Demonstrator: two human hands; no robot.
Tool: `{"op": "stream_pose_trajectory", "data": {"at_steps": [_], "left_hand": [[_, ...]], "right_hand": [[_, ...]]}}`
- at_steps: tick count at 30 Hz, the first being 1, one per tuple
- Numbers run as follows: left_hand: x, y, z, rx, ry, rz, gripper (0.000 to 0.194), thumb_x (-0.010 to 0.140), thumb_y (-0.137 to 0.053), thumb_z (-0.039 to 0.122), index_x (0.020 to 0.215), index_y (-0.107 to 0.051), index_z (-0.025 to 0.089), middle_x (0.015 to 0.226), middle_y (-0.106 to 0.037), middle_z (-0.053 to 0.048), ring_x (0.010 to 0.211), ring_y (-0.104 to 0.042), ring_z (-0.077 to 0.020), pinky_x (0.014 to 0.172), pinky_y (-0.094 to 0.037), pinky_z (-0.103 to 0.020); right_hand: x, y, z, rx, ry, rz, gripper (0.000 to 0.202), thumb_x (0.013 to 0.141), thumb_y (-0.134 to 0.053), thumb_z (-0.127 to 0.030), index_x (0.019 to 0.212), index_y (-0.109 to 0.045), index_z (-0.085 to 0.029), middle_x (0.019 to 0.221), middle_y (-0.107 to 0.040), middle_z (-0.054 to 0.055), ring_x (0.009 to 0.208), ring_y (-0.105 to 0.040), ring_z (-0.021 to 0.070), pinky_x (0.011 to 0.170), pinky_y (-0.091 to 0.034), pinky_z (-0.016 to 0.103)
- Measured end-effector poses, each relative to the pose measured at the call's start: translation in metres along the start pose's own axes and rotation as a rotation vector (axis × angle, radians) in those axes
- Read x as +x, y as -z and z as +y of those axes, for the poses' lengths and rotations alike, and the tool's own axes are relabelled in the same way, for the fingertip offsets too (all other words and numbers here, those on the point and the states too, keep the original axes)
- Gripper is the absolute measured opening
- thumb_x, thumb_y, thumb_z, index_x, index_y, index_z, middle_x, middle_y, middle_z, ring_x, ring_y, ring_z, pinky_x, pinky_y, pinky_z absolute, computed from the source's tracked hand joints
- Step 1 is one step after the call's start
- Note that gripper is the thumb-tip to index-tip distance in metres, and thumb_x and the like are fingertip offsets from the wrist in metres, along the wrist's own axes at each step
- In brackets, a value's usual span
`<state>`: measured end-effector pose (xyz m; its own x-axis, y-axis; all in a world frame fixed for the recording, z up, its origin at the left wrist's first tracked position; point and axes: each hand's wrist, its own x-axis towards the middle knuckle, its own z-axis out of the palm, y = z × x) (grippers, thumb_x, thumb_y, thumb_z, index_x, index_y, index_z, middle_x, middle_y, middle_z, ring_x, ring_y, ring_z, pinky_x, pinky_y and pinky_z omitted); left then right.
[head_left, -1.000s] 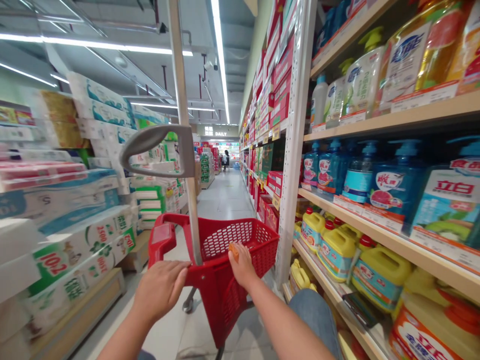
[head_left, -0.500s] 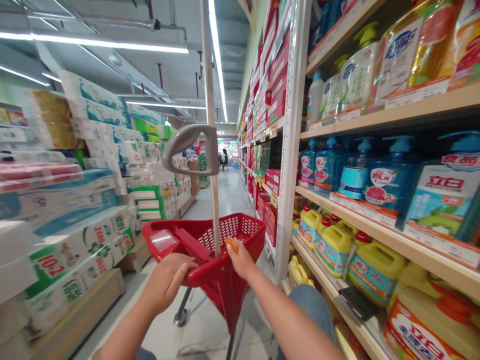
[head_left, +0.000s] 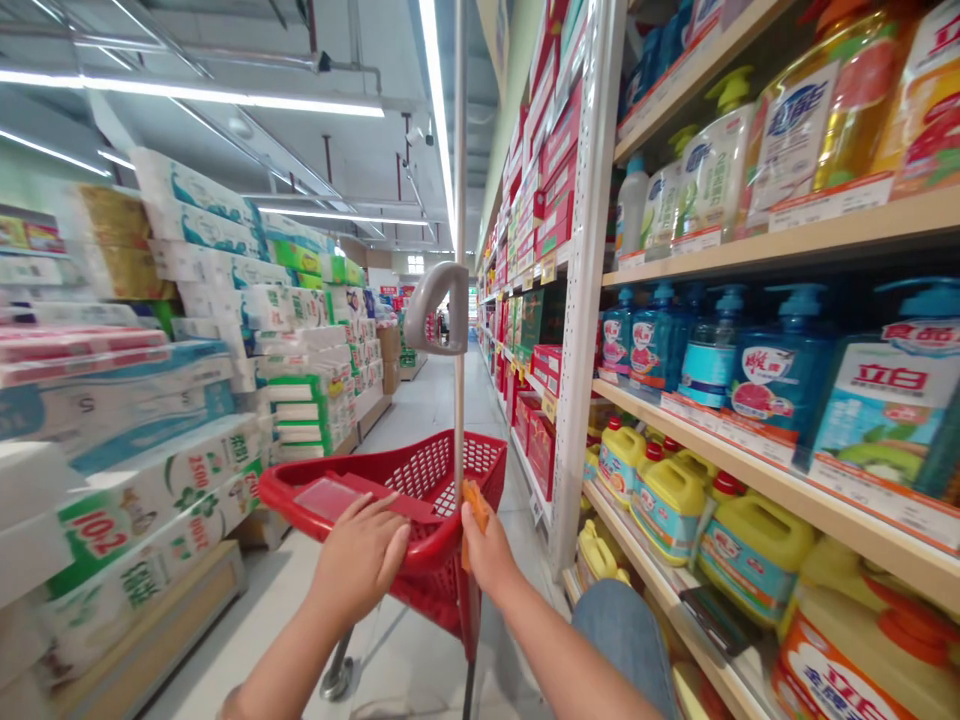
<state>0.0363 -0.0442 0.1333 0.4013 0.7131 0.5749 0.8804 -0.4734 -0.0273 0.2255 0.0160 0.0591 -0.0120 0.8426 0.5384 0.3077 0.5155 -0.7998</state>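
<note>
Turned since the earlier frames: one red wheeled basket (head_left: 442,548), its broad end swung further to the left, its grey loop handle (head_left: 416,320) shifted right and seen narrower.

Hands, two, bare. Left hand (head_left: 361,555): laid over the near rim and the flat panel of the basket, fingers extended, not clenched. Right hand (head_left: 489,545): closed on an orange cloth (head_left: 474,505), at the near corner of the basket, beside the foot of the upright pole (head_left: 460,420).

Basket: red, perforated walls, standing on the floor between the displays, tilt uncertain; one caster (head_left: 336,680) visible below, left side.

Floor (head_left: 427,410): pale, smooth tiles, running down a long aisle.

Right side, shelving (head_left: 780,238): pale wood-edged boards, price labels along the fronts, white perforated post (head_left: 589,250). Upper board: assorted bottles (head_left: 716,170), several with pumps. Middle board: blue pump bottles (head_left: 769,350). Lower board: yellow jugs (head_left: 754,550) with red caps, and one dark flat item (head_left: 716,615), kind unclear. Beyond the post: red boxes (head_left: 559,210), stacked.

Left side: wrapped paper packs (head_left: 187,480), piled high on low wooden platforms, edges blurred.

Overhead: strip lights (head_left: 187,93), lit, among exposed pipes.

Foreground, lower right: one denim-covered knee (head_left: 622,630), near the lower shelving.
</note>
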Motion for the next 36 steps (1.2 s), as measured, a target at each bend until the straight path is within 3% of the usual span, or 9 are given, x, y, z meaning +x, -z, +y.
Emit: {"op": "stream_pose_trajectory", "data": {"at_steps": [5,10,12,14,16,22,28,31,36], "left_hand": [[0.011,-0.010,0.027,0.008,0.081,-0.003,0.042,0.095,-0.030,0.031,0.088,-0.070,0.021,0.092,-0.074,-0.006,0.099,-0.064,-0.0228,0.101,-0.036,-0.044],[0.016,-0.004,0.013,-0.070,-0.090,-0.131,0.043,0.096,-0.028,0.032,0.122,-0.061,0.023,0.126,-0.065,-0.007,0.117,-0.058,-0.0212,0.102,-0.038,-0.038],[0.018,0.001,-0.012,-0.011,-0.017,-0.124,0.046,0.096,-0.026,0.037,0.126,-0.059,0.024,0.134,-0.060,-0.006,0.128,-0.050,-0.0222,0.106,-0.035,-0.040],[0.019,0.005,-0.034,0.110,0.207,-0.058,0.048,0.093,-0.030,0.044,0.119,-0.063,0.021,0.127,-0.065,-0.010,0.123,-0.054,-0.0268,0.102,-0.039,-0.044],[0.020,0.006,-0.044,0.178,0.256,-0.098,0.046,0.092,-0.030,0.044,0.107,-0.067,0.021,0.115,-0.070,-0.009,0.113,-0.059,-0.0270,0.097,-0.041,-0.044],[0.026,0.004,-0.018,0.285,0.238,-0.173,0.042,0.094,-0.028,0.034,0.097,-0.067,0.019,0.104,-0.071,-0.011,0.105,-0.061,-0.0271,0.090,-0.042,-0.044],[0.018,0.001,-0.050,0.217,0.182,-0.322,0.040,0.090,-0.033,0.022,0.119,-0.060,0.020,0.134,-0.058,-0.009,0.122,-0.054,-0.0252,0.094,-0.046,-0.040],[0.018,0.002,-0.053,0.216,0.233,-0.348,0.042,0.091,-0.031,0.022,0.123,-0.057,0.019,0.139,-0.054,-0.010,0.125,-0.052,-0.0247,0.095,-0.046,-0.040],[0.028,0.002,-0.019,0.107,0.315,-0.307,0.045,0.095,-0.024,0.032,0.119,-0.060,0.018,0.127,-0.062,-0.010,0.115,-0.060,-0.0222,0.095,-0.047,-0.037]], "right_hand": [[-0.041,0.002,-0.051,-0.211,0.187,0.017,0.059,0.097,-0.039,-0.037,0.152,-0.024,-0.021,0.155,-0.028,0.009,0.145,-0.018,0.0257,0.117,-0.020,0.053],[-0.022,0.034,-0.085,-0.357,0.264,-0.212,0.048,0.094,-0.045,-0.036,0.139,-0.049,-0.021,0.143,-0.049,0.008,0.137,-0.038,0.0263,0.115,-0.026,0.049],[-0.013,0.047,-0.088,-0.358,0.241,-0.277,0.043,0.094,-0.045,-0.037,0.133,-0.055,-0.022,0.136,-0.057,0.007,0.132,-0.045,0.0246,0.113,-0.029,0.047],[-0.007,0.052,-0.086,-0.336,0.210,-0.283,0.042,0.094,-0.043,-0.038,0.130,-0.058,-0.022,0.132,-0.060,0.006,0.129,-0.048,0.0234,0.111,-0.033,0.045],[-0.005,0.047,-0.085,-0.340,0.192,-0.238,0.042,0.093,-0.043,-0.038,0.127,-0.060,-0.020,0.131,-0.060,0.007,0.128,-0.049,0.0241,0.110,-0.034,0.044],[-0.001,0.005,-0.095,-0.536,0.210,-0.165,0.060,0.075,-0.059,-0.024,0.133,-0.053,-0.009,0.139,-0.051,0.017,0.131,-0.043,0.0319,0.112,-0.029,0.046],[0.003,0.043,-0.096,-0.648,0.233,-0.270,0.054,0.083,-0.056,-0.049,0.125,-0.058,-0.016,0.131,-0.059,0.014,0.124,-0.050,0.0301,0.107,-0.033,0.047],[0.009,0.062,-0.093,-0.708,0.153,-0.262,0.040,0.086,-0.053,-0.044,0.113,-0.063,-0.017,0.115,-0.067,0.013,0.116,-0.056,0.0275,0.107,-0.032,0.045],[0.020,0.028,-0.103,-0.708,0.053,-0.184,0.045,0.085,-0.050,-0.029,0.125,-0.055,-0.009,0.126,-0.061,0.018,0.120,-0.054,0.0267,0.102,-0.038,0.038]]}}
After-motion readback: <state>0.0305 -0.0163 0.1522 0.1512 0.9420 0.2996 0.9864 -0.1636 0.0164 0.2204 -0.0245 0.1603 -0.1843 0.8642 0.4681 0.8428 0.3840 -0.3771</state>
